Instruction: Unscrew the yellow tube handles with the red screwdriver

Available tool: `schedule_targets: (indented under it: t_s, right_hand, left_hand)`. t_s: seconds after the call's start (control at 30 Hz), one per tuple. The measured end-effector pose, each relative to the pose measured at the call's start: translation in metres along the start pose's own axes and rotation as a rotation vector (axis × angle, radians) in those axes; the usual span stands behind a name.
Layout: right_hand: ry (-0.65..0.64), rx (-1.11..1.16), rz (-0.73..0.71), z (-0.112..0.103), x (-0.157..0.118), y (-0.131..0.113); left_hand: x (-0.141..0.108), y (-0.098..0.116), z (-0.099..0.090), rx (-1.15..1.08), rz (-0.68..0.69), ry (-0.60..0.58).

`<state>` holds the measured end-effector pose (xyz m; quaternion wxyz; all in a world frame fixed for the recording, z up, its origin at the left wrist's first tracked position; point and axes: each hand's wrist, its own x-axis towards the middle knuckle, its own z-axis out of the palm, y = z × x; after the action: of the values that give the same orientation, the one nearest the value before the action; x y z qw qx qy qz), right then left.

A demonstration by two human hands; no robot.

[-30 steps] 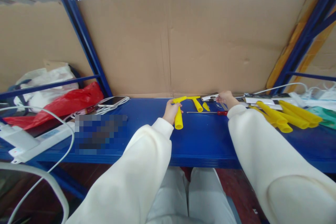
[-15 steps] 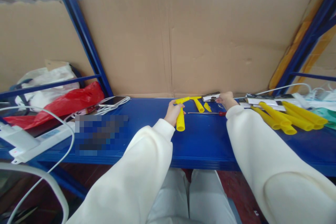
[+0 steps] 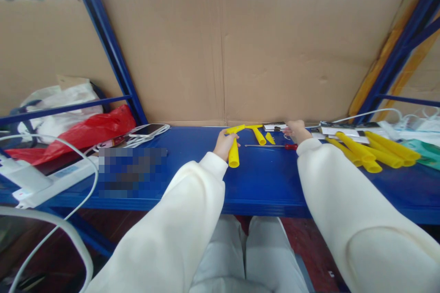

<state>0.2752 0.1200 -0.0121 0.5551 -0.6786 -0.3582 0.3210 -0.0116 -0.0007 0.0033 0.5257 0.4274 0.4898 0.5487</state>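
My left hand (image 3: 223,145) is closed around a yellow T-shaped plastic handle (image 3: 234,156), its open round end facing me. Just right of it, a second yellow T-shaped piece (image 3: 260,136) lies on the blue bench, beside a small flat yellow piece (image 3: 270,138). My right hand (image 3: 298,131) reaches to the back of the bench with fingers bent down by some small shiny bits; what its fingertips grip is too small to make out. A screwdriver (image 3: 290,146) with a red handle lies between the hands, its shaft pointing left. A black-and-white box (image 3: 275,127) sits left of my right hand.
Several yellow tubular pieces (image 3: 385,155) are piled on the right. White papers and plastic bags (image 3: 405,128) lie behind them. On the left are a phone (image 3: 151,130) with a cable, a red bag (image 3: 103,130) and a power strip (image 3: 58,182). Cardboard (image 3: 275,55) stands behind the bench.
The view has shifted slightly. My left hand still holds the yellow handle, and my right hand stays by the small bits at the back.
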Motion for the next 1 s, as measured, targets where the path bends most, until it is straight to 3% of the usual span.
schedule_targets:
  t_s: [0.13, 0.27, 0.37, 0.47, 0.73, 1.0]
  right_hand:
    - [0.124, -0.108, -0.011, -0.005, -0.013, -0.004]
    - [0.152, -0.360, -0.295, -0.019, -0.029, -0.002]
    - [0.049, -0.507, -0.517, -0.032, -0.043, 0.004]
    - [-0.073, -0.646, -0.612, -0.044, -0.056, 0.011]
    - [-0.255, -0.924, -0.614, -0.059, -0.074, 0.019]
    - [-0.443, -0.913, -0.675, -0.062, -0.076, 0.021]
  left_hand:
    - [0.003, -0.001, -0.003, 0.010, 0.026, -0.004]
    - [0.003, 0.001, -0.008, 0.010, 0.004, -0.028]
    - [0.001, 0.004, -0.012, 0.028, -0.030, -0.064]
    - [0.000, 0.005, -0.014, 0.059, -0.058, -0.092]
    - [0.004, 0.000, -0.022, 0.088, -0.017, -0.191]
    - [0.008, -0.001, -0.027, 0.224, -0.093, -0.230]
